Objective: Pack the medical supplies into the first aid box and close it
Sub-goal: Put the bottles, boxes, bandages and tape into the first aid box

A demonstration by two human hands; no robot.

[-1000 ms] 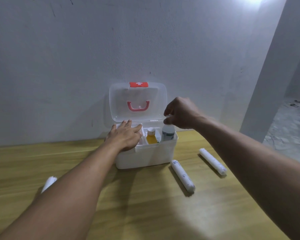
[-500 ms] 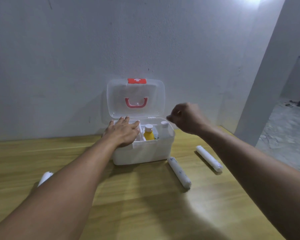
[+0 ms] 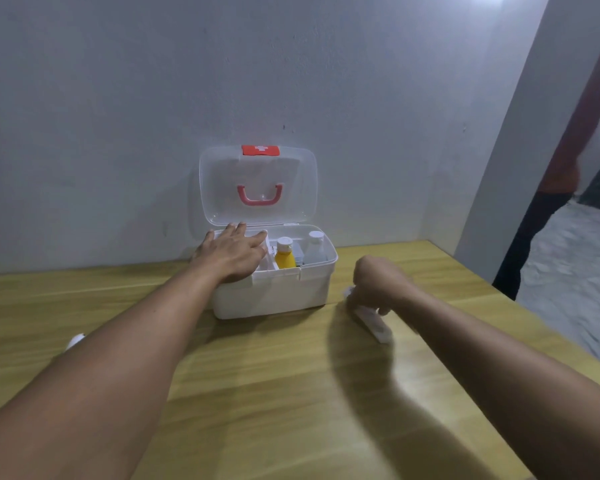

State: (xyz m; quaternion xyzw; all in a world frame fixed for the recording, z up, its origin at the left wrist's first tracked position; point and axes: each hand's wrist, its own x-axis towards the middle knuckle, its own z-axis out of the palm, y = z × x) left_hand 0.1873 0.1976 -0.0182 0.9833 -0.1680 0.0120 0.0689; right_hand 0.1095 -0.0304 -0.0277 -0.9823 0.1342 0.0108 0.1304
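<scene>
Sitting on the wooden table (image 3: 291, 393) against the wall, the open white box (image 3: 274, 292) is holding a yellow bottle (image 3: 284, 259) and a clear bottle (image 3: 315, 249). Left hand (image 3: 232, 254) is resting flat, fingers spread, on the box's left rim. Right hand (image 3: 378, 284) is closing around a white roll (image 3: 373, 322) lying just right of the box; grip blurred.

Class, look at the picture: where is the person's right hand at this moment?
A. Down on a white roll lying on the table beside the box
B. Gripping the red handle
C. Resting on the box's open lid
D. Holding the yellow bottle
A: the right hand is down over a white roll on the table, right of the first aid box.
</scene>
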